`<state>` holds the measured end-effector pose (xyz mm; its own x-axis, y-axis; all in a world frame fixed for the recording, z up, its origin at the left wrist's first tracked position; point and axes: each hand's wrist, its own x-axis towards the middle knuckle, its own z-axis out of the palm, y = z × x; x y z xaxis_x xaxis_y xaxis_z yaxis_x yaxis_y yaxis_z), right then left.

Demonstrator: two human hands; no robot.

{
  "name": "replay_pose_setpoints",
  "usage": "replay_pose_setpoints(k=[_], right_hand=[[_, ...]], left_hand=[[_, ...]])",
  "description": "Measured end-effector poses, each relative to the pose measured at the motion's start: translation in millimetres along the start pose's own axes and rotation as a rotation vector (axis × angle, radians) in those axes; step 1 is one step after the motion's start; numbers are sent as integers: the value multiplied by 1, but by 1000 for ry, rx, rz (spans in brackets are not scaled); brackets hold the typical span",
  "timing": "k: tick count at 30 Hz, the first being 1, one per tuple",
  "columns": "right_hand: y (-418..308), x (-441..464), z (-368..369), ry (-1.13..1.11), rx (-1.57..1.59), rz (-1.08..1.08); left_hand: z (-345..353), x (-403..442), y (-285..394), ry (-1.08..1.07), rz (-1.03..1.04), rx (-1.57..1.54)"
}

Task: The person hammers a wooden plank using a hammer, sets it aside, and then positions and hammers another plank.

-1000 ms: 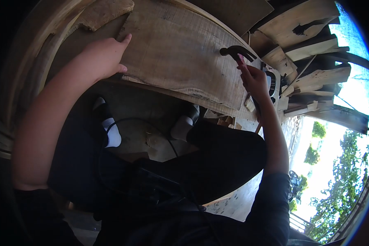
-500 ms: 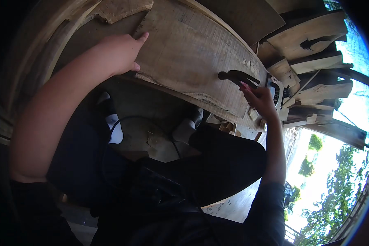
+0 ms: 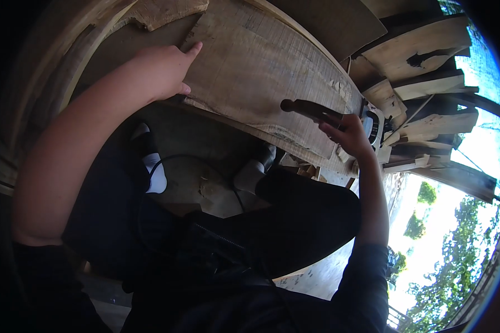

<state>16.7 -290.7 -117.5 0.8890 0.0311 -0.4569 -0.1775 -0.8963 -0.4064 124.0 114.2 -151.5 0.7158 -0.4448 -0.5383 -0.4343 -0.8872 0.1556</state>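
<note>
A wide wooden board (image 3: 250, 72) lies across the workbench in front of me. My left hand (image 3: 166, 69) is at the board's left end, index finger and thumb spread apart, the other fingers hidden from view. On the right, my right hand (image 3: 350, 135) is closed on a hammer (image 3: 314, 109), whose dark head is over the right part of the board and points left. The hammer's handle is mostly hidden by the hand. Just beyond that hand, at the board's right end, is a dark tool with a loop-shaped handle (image 3: 375, 126).
Wood slabs (image 3: 422, 50) are stacked at the upper right. Curved timber (image 3: 44, 72) stands at the far left. A black cable (image 3: 189, 157) runs on the floor near my feet. Small wood scraps (image 3: 307, 169) lie below the bench's right end.
The view has shifted, so the board appears further right. The hammer has tipped lower and its head has swung left in my right hand. My left hand stays at the board's left end.
</note>
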Motion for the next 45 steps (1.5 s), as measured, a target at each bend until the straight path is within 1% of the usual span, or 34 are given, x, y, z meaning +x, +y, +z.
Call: replay_pose_setpoints(k=[1,2,4,6,8,11,12,14,15,17,21,23,26,28,30,32,33,35,37,39,40,42,44,45], right_hand=[[3,4,1,38,102,68],[5,6,0,38,100,67],[-3,11,0,106,79,50],[6,15,2,110,120,19],[6,19,3,152,264,59],[-5,25,2,175,285,107],[-3,27,2,174,283,106],[0,30,3,250,248,62],[-7,31,2,246,247,60],[-21,32,0,220,313,120],[-23,46,5,269,248,107],[-19,53,9,313,249,54],[-30,57,11,270,333,88],[-32,55,9,246,360,79],[-33,52,8,210,383,66],[-31,51,8,123,334,27],[-27,51,9,153,271,-1],[-17,50,4,130,211,2],[-11,48,3,104,153,4],[-5,45,5,6,148,18],[-2,44,5,3,146,13],[-6,41,7,112,22,-136],[-18,34,6,111,-30,-137],[-20,33,7,47,9,-96]], left_hand=[[0,-1,0,-4,3,-12],[1,-1,-1,-3,2,-14],[2,0,-1,0,1,-7],[3,1,-1,-10,-4,-3],[4,0,-2,-21,-15,-3],[4,-1,-2,7,6,7],[4,-2,-2,0,9,12],[4,-3,-3,-8,9,13],[5,-3,-3,-10,10,17],[7,-3,-3,-13,10,18],[6,-4,-2,-10,25,32],[6,-4,-3,-10,24,37],[9,-3,-5,-4,33,27],[10,-3,-6,34,58,84],[12,-3,-7,44,61,73],[12,-3,-8,54,60,64],[12,-2,-8,36,64,65],[12,0,-8,19,67,63],[15,0,-10,53,91,74],[15,2,-9,41,83,65],[15,2,-9,30,82,61],[16,3,-9,34,80,58],[18,4,-8,38,82,53],[19,5,-8,26,76,62]])
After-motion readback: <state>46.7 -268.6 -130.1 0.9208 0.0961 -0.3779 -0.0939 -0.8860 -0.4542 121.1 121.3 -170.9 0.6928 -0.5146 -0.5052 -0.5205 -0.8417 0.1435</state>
